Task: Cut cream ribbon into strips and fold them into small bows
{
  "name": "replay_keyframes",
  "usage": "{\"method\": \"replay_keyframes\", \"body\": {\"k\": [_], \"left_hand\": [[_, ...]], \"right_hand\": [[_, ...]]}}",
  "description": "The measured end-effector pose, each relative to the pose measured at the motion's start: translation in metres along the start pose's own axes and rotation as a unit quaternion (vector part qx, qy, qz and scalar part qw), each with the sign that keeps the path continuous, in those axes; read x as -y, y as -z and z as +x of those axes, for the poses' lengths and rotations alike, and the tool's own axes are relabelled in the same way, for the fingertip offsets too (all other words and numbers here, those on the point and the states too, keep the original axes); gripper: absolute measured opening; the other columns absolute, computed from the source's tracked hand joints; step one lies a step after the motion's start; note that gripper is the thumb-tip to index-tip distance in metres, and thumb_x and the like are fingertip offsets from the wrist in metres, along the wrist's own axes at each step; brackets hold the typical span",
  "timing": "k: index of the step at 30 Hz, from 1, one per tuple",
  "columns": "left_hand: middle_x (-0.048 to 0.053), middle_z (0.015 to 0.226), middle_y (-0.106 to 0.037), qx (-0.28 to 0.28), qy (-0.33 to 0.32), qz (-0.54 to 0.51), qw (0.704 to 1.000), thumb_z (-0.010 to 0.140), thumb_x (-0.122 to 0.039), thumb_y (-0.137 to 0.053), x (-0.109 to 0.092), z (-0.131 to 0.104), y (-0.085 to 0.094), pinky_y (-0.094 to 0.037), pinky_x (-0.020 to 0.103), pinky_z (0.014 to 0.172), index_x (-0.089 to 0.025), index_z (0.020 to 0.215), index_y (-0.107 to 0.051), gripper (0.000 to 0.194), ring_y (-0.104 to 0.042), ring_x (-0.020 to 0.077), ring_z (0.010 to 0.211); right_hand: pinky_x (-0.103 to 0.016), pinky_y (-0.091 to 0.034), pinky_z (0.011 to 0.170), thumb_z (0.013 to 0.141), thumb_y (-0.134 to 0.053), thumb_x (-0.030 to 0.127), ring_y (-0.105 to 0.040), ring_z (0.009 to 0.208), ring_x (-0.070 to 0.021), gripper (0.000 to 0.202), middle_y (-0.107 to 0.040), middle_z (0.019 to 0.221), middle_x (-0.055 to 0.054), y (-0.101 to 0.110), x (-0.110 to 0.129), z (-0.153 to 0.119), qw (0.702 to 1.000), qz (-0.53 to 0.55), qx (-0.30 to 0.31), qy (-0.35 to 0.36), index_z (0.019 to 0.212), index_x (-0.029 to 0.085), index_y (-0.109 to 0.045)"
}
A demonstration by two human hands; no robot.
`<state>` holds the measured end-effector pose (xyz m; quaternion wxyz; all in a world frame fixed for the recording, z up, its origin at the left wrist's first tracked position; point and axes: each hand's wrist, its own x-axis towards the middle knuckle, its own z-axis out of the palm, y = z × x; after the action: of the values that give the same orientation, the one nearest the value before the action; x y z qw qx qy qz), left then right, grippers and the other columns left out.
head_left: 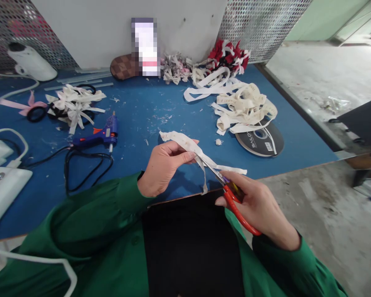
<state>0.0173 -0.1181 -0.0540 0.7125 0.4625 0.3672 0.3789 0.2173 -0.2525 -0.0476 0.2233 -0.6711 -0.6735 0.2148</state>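
My left hand (165,167) pinches a cream fabric ribbon (185,142) between thumb and fingers, above the front edge of the blue table. My right hand (259,202) grips red-handled scissors (235,206), whose blades lie along the ribbon close to my left fingertips. A narrow strip (203,177) hangs down from the blades, and another part of the ribbon stretches right toward my right hand. Further right, a heap of cream ribbon (244,103) partly covers a black ribbon spool (259,142).
On the left lie a blue glue gun (100,134), bows with black hair ties (74,103), and a white power bank (9,189) with cables. A phone (146,47), a brown checkered case (125,67) and scrunched ribbon pieces (177,68) stand along the back panel.
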Motion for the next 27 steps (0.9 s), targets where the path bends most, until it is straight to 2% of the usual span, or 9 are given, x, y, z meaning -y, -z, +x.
{"method": "replay_keyframes", "body": {"k": [6, 14, 18, 22, 27], "left_hand": [[0.004, 0.097, -0.079, -0.017, -0.011, 0.013, 1.0, 0.072, -0.024, -0.086, -0.001, -0.0015, -0.001, -0.059, 0.031, 0.078, -0.019, 0.095, -0.082, 0.023, -0.07, 0.0164, 0.08], [0.004, 0.093, -0.08, 0.039, 0.013, 0.033, 0.999, 0.078, -0.027, -0.083, -0.0006, -0.0041, -0.0001, -0.059, 0.033, 0.084, -0.02, 0.108, -0.08, 0.032, -0.073, 0.0196, 0.086], [0.005, 0.099, -0.08, 0.038, 0.013, 0.04, 0.998, 0.077, -0.026, -0.083, -0.0017, -0.0042, -0.0004, -0.059, 0.032, 0.083, -0.02, 0.108, -0.08, 0.032, -0.073, 0.0193, 0.086], [0.005, 0.102, -0.08, 0.035, 0.013, 0.051, 0.998, 0.076, -0.023, -0.083, -0.003, -0.0037, -0.0005, -0.059, 0.031, 0.079, -0.02, 0.105, -0.081, 0.029, -0.072, 0.0179, 0.082], [0.005, 0.097, -0.08, 0.041, 0.015, 0.046, 0.998, 0.077, -0.023, -0.083, -0.0033, -0.0036, 0.0003, -0.059, 0.03, 0.079, -0.02, 0.105, -0.08, 0.029, -0.072, 0.0179, 0.081]], "right_hand": [[-0.029, -0.05, 0.064, 0.085, -0.072, 0.053, -0.067, 0.07, -0.0184, 0.05, -0.075, 0.092, -0.003, 0.0015, -0.0003, -0.0012, 1.0, -0.013, 0.004, -0.009, 0.123, 0.02, -0.067], [-0.027, -0.051, 0.064, 0.087, -0.071, 0.049, -0.069, 0.074, -0.0185, 0.047, -0.077, 0.095, -0.004, 0.0026, 0.004, 0.0017, 1.0, -0.001, 0.016, -0.003, 0.124, 0.021, -0.067], [-0.028, -0.052, 0.068, 0.087, -0.07, 0.05, -0.071, 0.078, -0.0204, 0.047, -0.077, 0.097, -0.005, 0.0017, 0.0028, 0.0015, 1.0, 0.001, 0.016, -0.003, 0.124, 0.02, -0.068], [-0.028, -0.052, 0.067, 0.086, -0.071, 0.052, -0.07, 0.073, -0.0197, 0.046, -0.077, 0.09, -0.004, 0.0005, -0.0018, -0.0006, 1.0, 0.011, 0.01, -0.007, 0.12, 0.02, -0.07], [-0.027, -0.053, 0.067, 0.087, -0.07, 0.05, -0.069, 0.071, -0.0191, 0.044, -0.077, 0.088, -0.004, 0.0022, -0.0018, -0.0014, 1.0, 0.011, 0.016, -0.004, 0.121, 0.022, -0.07]]}}
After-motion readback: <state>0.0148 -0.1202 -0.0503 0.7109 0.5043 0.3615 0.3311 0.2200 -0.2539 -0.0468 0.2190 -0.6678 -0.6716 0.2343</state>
